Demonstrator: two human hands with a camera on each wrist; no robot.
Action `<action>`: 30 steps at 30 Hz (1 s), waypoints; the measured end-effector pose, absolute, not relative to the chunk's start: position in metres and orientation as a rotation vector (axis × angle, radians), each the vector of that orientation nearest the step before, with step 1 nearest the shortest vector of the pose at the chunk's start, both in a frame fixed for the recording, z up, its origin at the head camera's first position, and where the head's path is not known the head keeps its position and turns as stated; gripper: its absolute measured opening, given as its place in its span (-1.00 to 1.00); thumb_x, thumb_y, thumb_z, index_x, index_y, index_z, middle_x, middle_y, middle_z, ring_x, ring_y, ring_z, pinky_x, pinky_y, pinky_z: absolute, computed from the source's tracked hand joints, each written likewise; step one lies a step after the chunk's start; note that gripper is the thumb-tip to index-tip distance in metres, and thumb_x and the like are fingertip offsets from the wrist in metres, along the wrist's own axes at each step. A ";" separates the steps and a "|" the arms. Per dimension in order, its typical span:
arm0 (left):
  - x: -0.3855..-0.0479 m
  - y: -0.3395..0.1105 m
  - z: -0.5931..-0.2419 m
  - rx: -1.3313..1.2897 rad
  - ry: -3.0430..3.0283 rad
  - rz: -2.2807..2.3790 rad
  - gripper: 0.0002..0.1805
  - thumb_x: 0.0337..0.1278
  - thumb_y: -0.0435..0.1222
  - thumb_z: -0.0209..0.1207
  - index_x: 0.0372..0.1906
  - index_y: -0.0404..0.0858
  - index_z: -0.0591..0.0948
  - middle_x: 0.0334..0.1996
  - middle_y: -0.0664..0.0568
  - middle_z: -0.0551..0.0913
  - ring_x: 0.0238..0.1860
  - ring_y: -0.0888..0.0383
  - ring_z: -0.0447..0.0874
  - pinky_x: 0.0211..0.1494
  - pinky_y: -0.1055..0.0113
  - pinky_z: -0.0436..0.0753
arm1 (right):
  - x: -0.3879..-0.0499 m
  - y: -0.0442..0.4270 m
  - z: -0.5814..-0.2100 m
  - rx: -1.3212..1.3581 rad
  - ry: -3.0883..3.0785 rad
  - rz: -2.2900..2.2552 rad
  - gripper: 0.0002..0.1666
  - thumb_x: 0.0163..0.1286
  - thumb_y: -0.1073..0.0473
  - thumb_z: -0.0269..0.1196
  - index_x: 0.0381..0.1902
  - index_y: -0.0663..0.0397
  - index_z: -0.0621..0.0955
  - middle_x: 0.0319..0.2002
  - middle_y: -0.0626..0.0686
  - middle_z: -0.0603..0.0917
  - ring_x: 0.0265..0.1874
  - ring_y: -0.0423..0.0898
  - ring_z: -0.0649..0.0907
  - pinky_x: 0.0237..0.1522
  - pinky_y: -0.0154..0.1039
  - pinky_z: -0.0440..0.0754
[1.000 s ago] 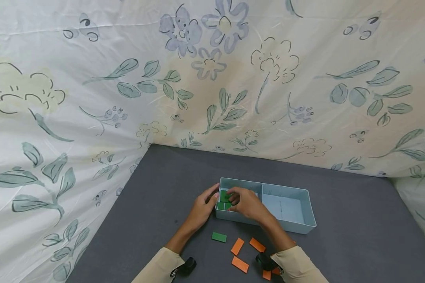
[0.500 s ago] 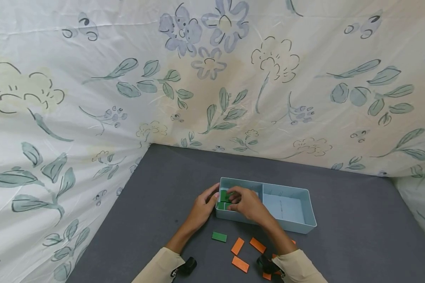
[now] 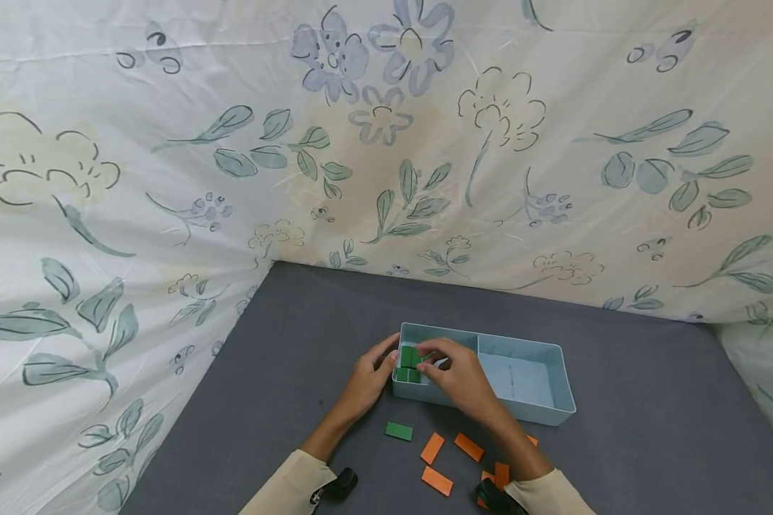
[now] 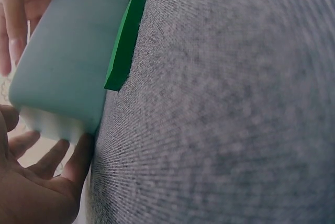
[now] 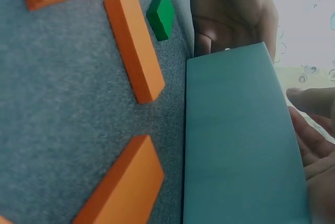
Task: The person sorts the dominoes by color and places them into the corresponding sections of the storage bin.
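Observation:
A pale blue two-compartment box point(image 3: 525, 375) stands on the dark cloth. Several green blocks point(image 3: 409, 375) lie close together at the left end of its left compartment. My left hand point(image 3: 365, 379) rests against the box's left end, its spread fingertips touching the outer wall point(image 4: 52, 124) and its thumb near the rim. Over the left compartment, my right hand point(image 3: 459, 375) curls its thumb and index finger about the upper right green block point(image 3: 416, 356). The fingers partly cover that block, and the wall hides it in the right wrist view.
One green block point(image 3: 399, 430) lies on the cloth in front of the box. Several orange blocks point(image 3: 432, 448) are scattered to its right, some beside the right forearm. Patterned white fabric point(image 3: 386, 179) rises behind and beside the dark surface point(image 3: 322, 343).
My right hand has shifted slightly, its thumb moving up from the front blocks, so more of the green blocks shows. My left hand stays in place at the box's end.

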State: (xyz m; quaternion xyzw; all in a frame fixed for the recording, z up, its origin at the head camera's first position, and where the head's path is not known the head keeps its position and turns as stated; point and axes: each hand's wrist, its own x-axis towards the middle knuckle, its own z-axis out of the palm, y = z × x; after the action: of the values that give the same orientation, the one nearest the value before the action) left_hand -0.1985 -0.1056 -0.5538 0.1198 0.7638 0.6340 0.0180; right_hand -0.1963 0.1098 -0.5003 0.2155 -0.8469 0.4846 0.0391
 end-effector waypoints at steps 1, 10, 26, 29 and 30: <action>-0.198 -0.106 -0.553 0.369 2.376 1.966 -0.45 0.70 -0.05 0.05 0.61 -0.07 0.40 0.55 -0.03 0.43 0.57 0.00 0.34 0.56 -0.15 0.32 | -0.195 0.110 -0.500 0.659 -2.592 1.487 -0.63 0.40 0.28 0.47 0.14 -0.06 0.76 -0.01 -0.03 0.76 -0.11 -0.14 0.74 -0.09 -0.20 0.73; -0.197 -0.106 -0.551 0.353 2.415 1.939 -0.44 0.70 -0.06 0.06 0.61 -0.09 0.40 0.53 -0.05 0.45 0.53 -0.02 0.39 0.53 -0.13 0.36 | -0.183 0.113 -0.500 0.744 -2.527 1.457 -0.64 0.39 0.30 0.48 0.11 -0.10 0.76 -0.04 0.02 0.76 -0.14 -0.18 0.72 -0.10 -0.22 0.73; -0.196 -0.107 -0.552 0.353 2.395 1.941 -0.43 0.69 -0.01 0.05 0.62 -0.05 0.39 0.54 -0.03 0.44 0.55 -0.02 0.37 0.55 -0.17 0.34 | -0.156 0.111 -0.500 0.892 -2.501 1.547 -0.68 0.45 0.18 0.45 0.13 -0.07 0.73 -0.01 0.02 0.75 -0.14 -0.19 0.74 -0.12 -0.24 0.75; -0.196 -0.107 -0.553 0.361 2.404 1.938 -0.44 0.69 -0.02 0.05 0.61 -0.04 0.40 0.54 -0.02 0.44 0.55 -0.01 0.37 0.55 -0.17 0.34 | -0.151 0.109 -0.502 0.916 -2.567 1.557 -0.66 0.46 0.18 0.45 0.15 0.03 0.73 -0.03 0.04 0.76 -0.18 -0.24 0.72 -0.15 -0.25 0.74; -0.196 -0.107 -0.553 0.366 2.406 1.939 -0.44 0.70 -0.03 0.05 0.61 -0.05 0.40 0.54 -0.02 0.44 0.55 -0.01 0.37 0.55 -0.17 0.34 | -0.150 0.109 -0.503 0.922 -2.588 1.563 -0.65 0.45 0.19 0.45 0.16 0.06 0.72 -0.04 0.06 0.76 -0.19 -0.25 0.72 -0.17 -0.25 0.74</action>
State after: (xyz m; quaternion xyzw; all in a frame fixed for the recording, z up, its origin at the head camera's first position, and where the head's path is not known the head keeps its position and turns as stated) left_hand -0.1964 -0.1067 -0.5531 0.1176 0.7732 0.6229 0.0149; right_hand -0.1496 0.1087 -0.5031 0.2917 -0.8186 0.4946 -0.0096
